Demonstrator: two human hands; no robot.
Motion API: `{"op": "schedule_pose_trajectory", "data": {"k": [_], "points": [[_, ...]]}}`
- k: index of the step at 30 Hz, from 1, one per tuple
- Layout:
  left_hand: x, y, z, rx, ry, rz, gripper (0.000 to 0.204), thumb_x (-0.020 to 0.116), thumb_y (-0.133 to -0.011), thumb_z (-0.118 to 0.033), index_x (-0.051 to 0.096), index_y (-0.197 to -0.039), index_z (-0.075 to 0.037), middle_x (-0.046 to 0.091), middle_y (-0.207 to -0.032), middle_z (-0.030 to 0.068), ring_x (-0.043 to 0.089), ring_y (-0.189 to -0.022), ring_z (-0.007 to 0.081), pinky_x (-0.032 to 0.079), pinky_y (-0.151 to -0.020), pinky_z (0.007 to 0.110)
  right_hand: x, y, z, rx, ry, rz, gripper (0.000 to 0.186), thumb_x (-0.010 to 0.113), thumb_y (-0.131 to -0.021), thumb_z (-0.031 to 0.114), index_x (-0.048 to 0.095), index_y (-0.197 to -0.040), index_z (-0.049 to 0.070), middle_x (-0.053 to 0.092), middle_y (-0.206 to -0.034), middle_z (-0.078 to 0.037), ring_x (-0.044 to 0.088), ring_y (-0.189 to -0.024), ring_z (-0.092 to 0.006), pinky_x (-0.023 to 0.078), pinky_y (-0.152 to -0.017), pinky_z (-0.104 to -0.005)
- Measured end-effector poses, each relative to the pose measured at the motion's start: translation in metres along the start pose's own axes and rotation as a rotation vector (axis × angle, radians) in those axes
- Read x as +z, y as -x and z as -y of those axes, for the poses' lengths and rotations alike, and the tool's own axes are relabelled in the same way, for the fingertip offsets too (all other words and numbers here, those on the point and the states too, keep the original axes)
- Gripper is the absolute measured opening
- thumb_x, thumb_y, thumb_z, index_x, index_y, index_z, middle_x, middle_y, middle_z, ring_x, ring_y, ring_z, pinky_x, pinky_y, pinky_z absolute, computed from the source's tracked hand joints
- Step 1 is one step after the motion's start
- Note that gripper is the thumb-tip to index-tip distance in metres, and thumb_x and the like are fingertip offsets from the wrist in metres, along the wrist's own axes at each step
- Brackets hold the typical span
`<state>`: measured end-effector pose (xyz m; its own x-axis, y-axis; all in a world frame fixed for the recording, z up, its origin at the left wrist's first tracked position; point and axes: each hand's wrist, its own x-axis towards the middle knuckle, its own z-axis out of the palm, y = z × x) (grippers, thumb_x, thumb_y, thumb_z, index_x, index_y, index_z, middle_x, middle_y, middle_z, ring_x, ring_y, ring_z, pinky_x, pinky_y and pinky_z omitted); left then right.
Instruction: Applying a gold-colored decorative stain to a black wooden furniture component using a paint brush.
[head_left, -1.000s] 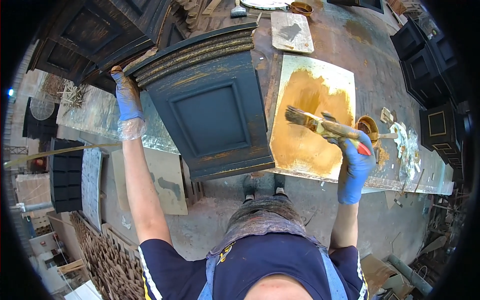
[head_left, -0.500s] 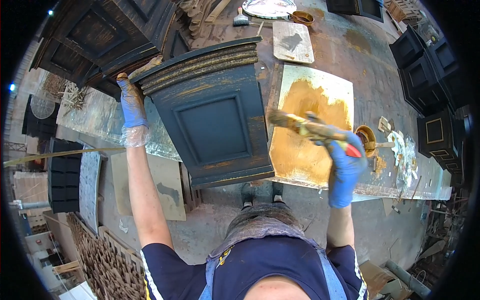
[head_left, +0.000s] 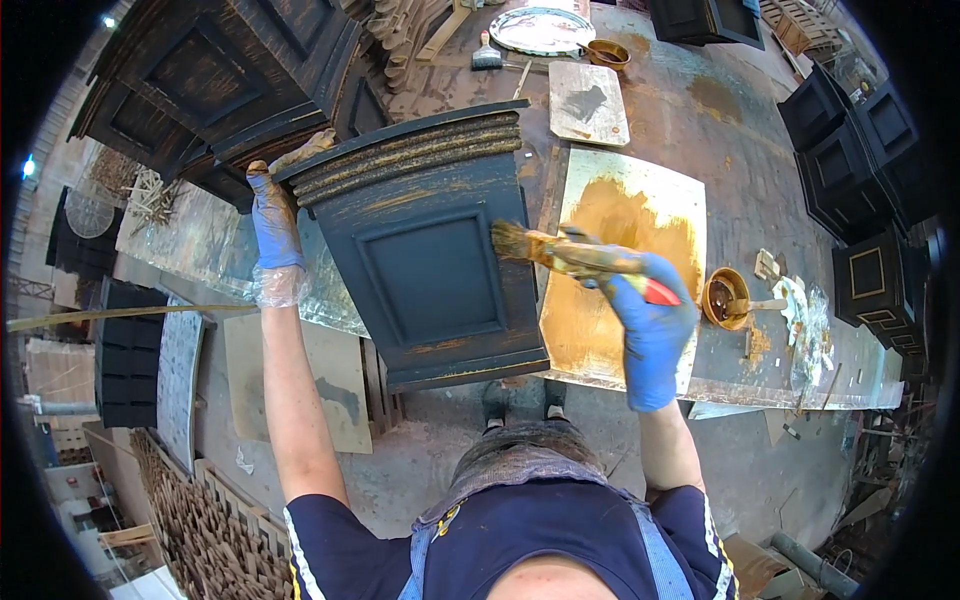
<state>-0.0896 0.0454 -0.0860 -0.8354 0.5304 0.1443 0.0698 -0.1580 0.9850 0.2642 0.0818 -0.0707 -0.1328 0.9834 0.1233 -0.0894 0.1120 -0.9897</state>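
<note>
A dark blue panelled pedestal [head_left: 430, 260] with gold-rubbed mouldings leans over the workbench edge. My left hand [head_left: 272, 225], in a blue glove, grips its upper left corner. My right hand [head_left: 648, 325], also gloved in blue, holds a paintbrush [head_left: 560, 252] with a paint-caked, red-ended handle. The bristles touch the pedestal's right edge. Just right of the brush lies a pale board [head_left: 625, 250] smeared with ochre-gold paint.
A small bowl of brown paint [head_left: 724, 296] with a stick in it sits on the stained workbench [head_left: 740, 170]. A smaller board [head_left: 588, 102], a brush, a round plate and another bowl lie farther back. Dark cabinets stand at right and upper left. Lattice panels lie below left.
My right hand has carried the brush leftward off the gold-smeared board to the pedestal's right edge. My left hand has kept its grip on the corner.
</note>
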Motion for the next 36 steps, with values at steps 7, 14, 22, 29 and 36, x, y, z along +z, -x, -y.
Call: {"op": "schedule_pose_trajectory", "data": {"k": [7,14,22,29,36], "points": [[-0.013,-0.005,0.000,-0.019,0.025,0.007,0.073,0.044,-0.074,-0.062,0.046,-0.113,0.000,0.051,-0.106,0.0085,0.049,-0.092,0.0156,0.038,-0.080,0.026,-0.019,-0.013,0.015,-0.012,-0.246,-0.047,0.017,0.057,-0.074,-0.003,0.054,-0.091,-0.002,0.058,-0.089,-0.011,0.056,-0.082,-0.0153,0.046,-0.075,-0.0254],[-0.011,-0.005,0.004,-0.053,0.012,0.083,0.081,0.044,-0.072,-0.064,0.035,-0.122,-0.002,0.041,-0.121,0.0111,0.041,-0.108,0.0200,0.029,-0.094,0.027,0.004,-0.015,-0.003,0.000,0.003,0.005,0.020,0.061,-0.073,0.000,0.056,-0.092,0.000,0.056,-0.088,-0.003,0.052,-0.080,-0.0084,0.043,-0.072,-0.0197],[-0.013,-0.005,0.006,-0.061,0.033,0.007,0.073,0.047,-0.072,-0.063,0.044,-0.114,-0.002,0.050,-0.104,0.0066,0.046,-0.092,0.0139,0.035,-0.084,0.022,0.008,-0.018,0.019,-0.095,-0.125,-0.023,0.019,0.060,-0.074,0.000,0.056,-0.092,0.000,0.056,-0.088,-0.002,0.051,-0.078,-0.0081,0.043,-0.071,-0.0197],[-0.009,0.001,-0.004,-0.024,0.008,0.068,0.073,0.048,-0.073,-0.061,0.042,-0.117,-0.003,0.047,-0.112,0.0075,0.045,-0.100,0.0171,0.032,-0.089,0.025,-0.012,-0.036,0.009,-0.116,-0.104,-0.100,0.019,0.056,-0.075,-0.002,0.056,-0.094,-0.001,0.058,-0.086,-0.006,0.055,-0.077,-0.0117,0.046,-0.072,-0.0239],[-0.006,-0.002,-0.006,-0.110,0.039,0.104,0.071,0.045,-0.075,-0.060,0.040,-0.119,-0.004,0.044,-0.117,0.0090,0.042,-0.105,0.0177,0.030,-0.092,0.025,0.029,-0.037,0.024,-0.130,-0.002,0.046,0.024,0.064,-0.071,0.003,0.057,-0.094,0.000,0.058,-0.081,-0.003,0.053,-0.073,-0.0071,0.044,-0.067,-0.0203]]}}
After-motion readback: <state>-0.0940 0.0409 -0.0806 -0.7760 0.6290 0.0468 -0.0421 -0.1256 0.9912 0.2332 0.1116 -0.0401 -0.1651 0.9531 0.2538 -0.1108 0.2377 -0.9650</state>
